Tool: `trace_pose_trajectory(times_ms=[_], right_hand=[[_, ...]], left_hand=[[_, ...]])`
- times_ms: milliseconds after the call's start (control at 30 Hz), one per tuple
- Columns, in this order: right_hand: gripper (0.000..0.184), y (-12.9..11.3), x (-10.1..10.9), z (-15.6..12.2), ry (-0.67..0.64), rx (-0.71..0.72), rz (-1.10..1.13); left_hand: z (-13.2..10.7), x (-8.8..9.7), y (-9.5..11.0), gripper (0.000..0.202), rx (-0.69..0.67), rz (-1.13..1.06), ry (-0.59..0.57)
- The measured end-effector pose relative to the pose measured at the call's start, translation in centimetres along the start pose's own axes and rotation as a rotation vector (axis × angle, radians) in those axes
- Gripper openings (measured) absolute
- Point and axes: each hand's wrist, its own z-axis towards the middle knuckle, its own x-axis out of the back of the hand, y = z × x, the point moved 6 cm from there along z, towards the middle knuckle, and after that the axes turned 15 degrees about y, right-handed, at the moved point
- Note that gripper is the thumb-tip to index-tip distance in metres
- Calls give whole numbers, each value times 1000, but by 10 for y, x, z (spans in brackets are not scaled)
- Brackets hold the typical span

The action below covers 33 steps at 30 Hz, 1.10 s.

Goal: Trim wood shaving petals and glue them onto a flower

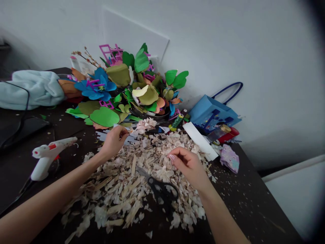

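Pinched in the fingers of my left hand point(114, 139) is a pale pink flower point(146, 125), its ruffled head pointing to the right. My right hand point(188, 165) is over the right part of a heap of dried petals and shavings point(119, 193), thumb and fingertips pressed together. Whatever lies between those fingertips, if anything, is too small to make out. Black-handled scissors point(162, 189) rest on the heap between my forearms, blades pointing away to the upper left.
On the left lies a white glue gun point(48, 156) with its cord. Behind the heap stand colourful craft flowers point(122, 88) and a green thread spool point(176, 122). To the right are a white strip point(200, 140), a blue bag point(213, 112) and a crumpled lilac packet point(230, 158).
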Motion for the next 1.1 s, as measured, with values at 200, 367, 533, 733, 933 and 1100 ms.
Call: trace_pose_trajectory(times_ms=[200, 367, 533, 733, 933, 1100], right_hand=[[21, 12, -1, -11, 8, -45, 15], [22, 17, -1, -18, 4, -75, 18], [23, 22, -1, -23, -9, -99, 28], [23, 29, -3, -25, -14, -117, 32], [22, 29, -6, -26, -12, -112, 22], [22, 30, -7, -29, -9, -108, 21]], left_hand=[[5, -3, -18, 19, 78, 19, -4], [12, -6, -24, 19, 94, 29, -11], [16, -7, -29, 19, 84, 43, -23], [18, -5, -31, 17, 52, 63, -17], [21, -5, -37, 16, 39, 82, -19], [22, -5, -37, 16, 22, 94, -41]])
